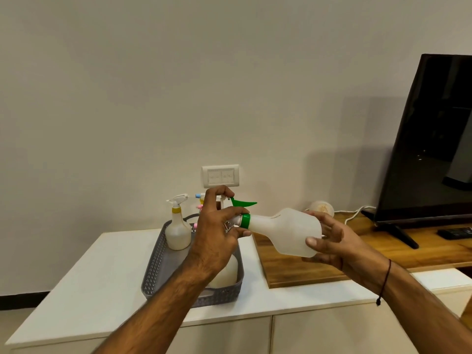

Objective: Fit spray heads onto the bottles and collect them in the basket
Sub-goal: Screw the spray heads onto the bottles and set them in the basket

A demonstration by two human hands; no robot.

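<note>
Both hands hold one big, cloudy white plastic bottle (286, 229) up in the air, above the bench. It lies on its side, with its neck pointing left and its flat bottom pointing right.

The left hand (219, 226) is curled round the white spray head with the green trigger (238, 204), right at the neck of the bottle. The green ring cap (245, 221) sits just beside these fingers, where the head meets the bottle. The green trigger sticks out above the hand.

The right hand (332, 241) grips the wide bottom end of the bottle. Its thumb presses on the near side and its fingers wrap round the far side. A thin dark string band (385, 279) goes round this wrist.

Under the left arm sits a grey plastic basket with little holes in its walls (155, 267), on the white bench (97, 274). A small white spray bottle with a yellow collar (178, 228) stands upright in the far left corner of the basket. Another white bottle (224, 274) rests in the near part, half hidden by the arm. More spray heads with pink and blue tips (199, 200) peek out behind the left hand.

To the right lies a brown wooden top (283, 267) with a black TV (431, 139) standing on it. A white wall switch plate (221, 176) is on the wall behind the hands.
</note>
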